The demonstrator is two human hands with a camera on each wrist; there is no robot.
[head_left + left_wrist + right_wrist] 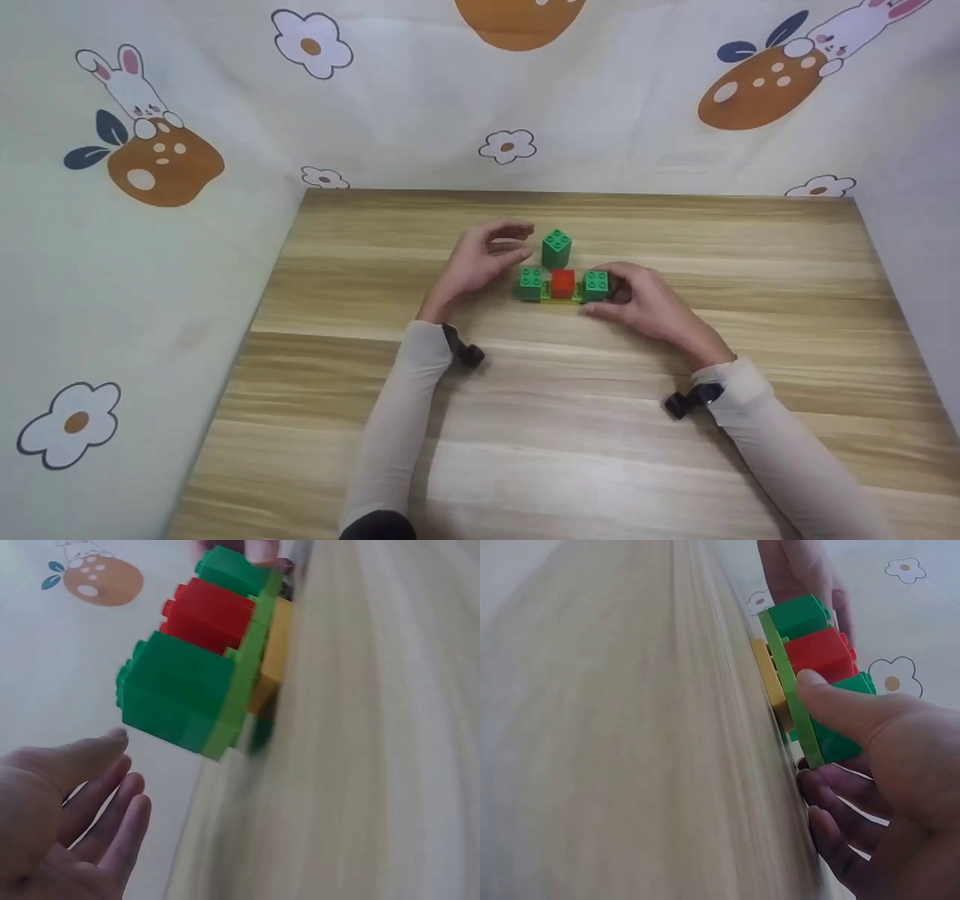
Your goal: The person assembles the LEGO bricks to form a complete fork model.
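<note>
A toy brick build holds a red brick [562, 284] between two green bricks, the left one [180, 690] and the right one [595, 285]. All three sit on a light green plate [244, 686], with a yellow piece [771, 679] underneath. My right hand [649, 300] grips the right end, its thumb across the side and its fingers partly hidden behind and below. Left of the build, my left hand [478, 259] is apart from it, fingers loosely spread and holding nothing. Just behind stands a separate green brick piece [556, 250], turned corner forward.
The wood-grain table [570, 450] reaches a pale printed cloth [405, 97] hanging behind it and at both sides. Each wrist carries a small black camera, the left one [466, 354] and the right one [691, 400].
</note>
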